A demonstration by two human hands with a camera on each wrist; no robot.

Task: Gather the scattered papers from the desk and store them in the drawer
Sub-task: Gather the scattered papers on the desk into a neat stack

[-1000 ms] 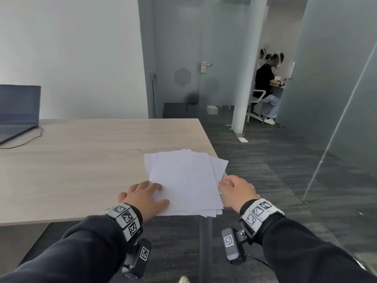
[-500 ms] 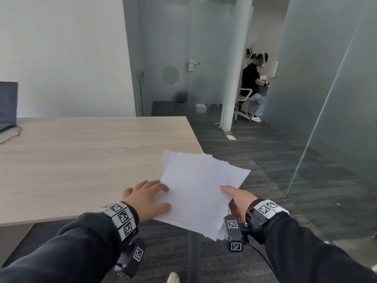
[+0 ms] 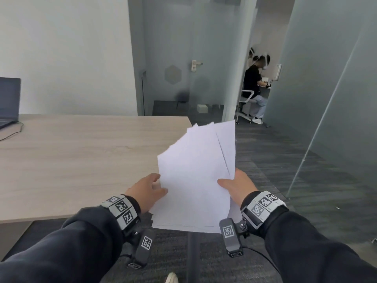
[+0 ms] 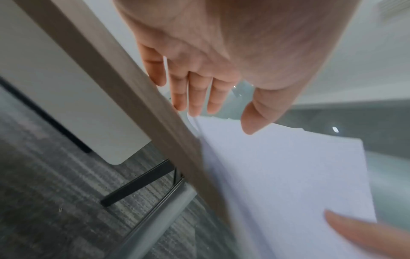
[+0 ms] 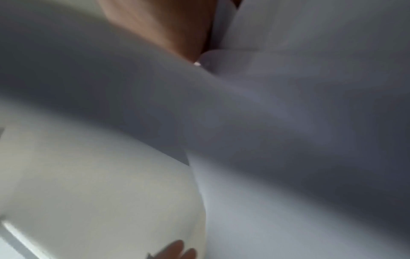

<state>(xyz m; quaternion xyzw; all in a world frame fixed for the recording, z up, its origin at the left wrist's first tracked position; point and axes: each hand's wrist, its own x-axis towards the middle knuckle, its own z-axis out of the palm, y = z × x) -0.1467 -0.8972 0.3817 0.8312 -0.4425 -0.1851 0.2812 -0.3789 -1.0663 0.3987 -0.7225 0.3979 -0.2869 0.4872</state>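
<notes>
A loose stack of white papers (image 3: 195, 176) is held up and tilted off the near right corner of the wooden desk (image 3: 71, 156). My right hand (image 3: 230, 180) grips the stack's right edge, thumb on the front and fingers behind. My left hand (image 3: 157, 184) touches the left edge. In the left wrist view the left hand (image 4: 217, 113) has straight fingers, with the thumb lying over the papers (image 4: 288, 175). The right wrist view is blurred and mostly filled by the papers (image 5: 266, 122). No drawer is in view.
A laptop (image 3: 8, 99) with a cable sits at the desk's far left. Frosted glass partitions (image 3: 326, 99) stand on the right, over dark carpet. A person (image 3: 253, 86) sits beyond the doorway. A white panel (image 4: 66, 87) and a dark leg (image 4: 137, 184) lie under the desk.
The stack has come off the desk corner and tipped up towards me. My right hand went from beside it to gripping its right edge. My left hand slid from flat on top to the left edge.
</notes>
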